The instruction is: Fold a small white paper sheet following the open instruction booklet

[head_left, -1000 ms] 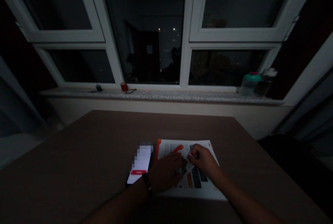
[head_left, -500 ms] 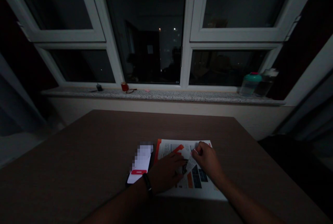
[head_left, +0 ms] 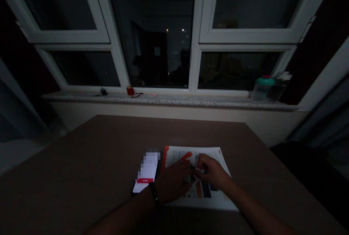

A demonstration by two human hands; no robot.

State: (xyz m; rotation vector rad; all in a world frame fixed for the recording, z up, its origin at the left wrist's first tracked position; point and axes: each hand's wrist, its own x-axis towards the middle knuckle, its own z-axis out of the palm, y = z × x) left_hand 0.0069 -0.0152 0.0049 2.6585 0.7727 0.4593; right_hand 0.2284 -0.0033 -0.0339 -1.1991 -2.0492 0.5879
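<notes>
On the printed booklet (head_left: 204,202) with an orange spine, both my hands work close together. My left hand (head_left: 174,179) is curved over an orange-red object (head_left: 187,155), whose end sticks out beyond the fingers; its kind is too dark to make out. A small dark part shows by these fingertips. My right hand (head_left: 212,171) is closed in a pinch on a small pale pinkish piece (head_left: 200,170), right beside the left fingertips. A dark band circles my left wrist.
Left of the booklet lies a phone (head_left: 147,169) with a lit screen, on a brown table (head_left: 109,155). Beyond it, the stone windowsill (head_left: 174,99) carries a red jar (head_left: 130,90), a small dark item (head_left: 103,91) and a teal-lidded bottle (head_left: 262,87) beside another clear bottle (head_left: 280,86).
My right hand has moved left and slightly down, bringing its pinched fingers up to the left fingertips. My left hand has stayed nearly still over the orange-red object.
</notes>
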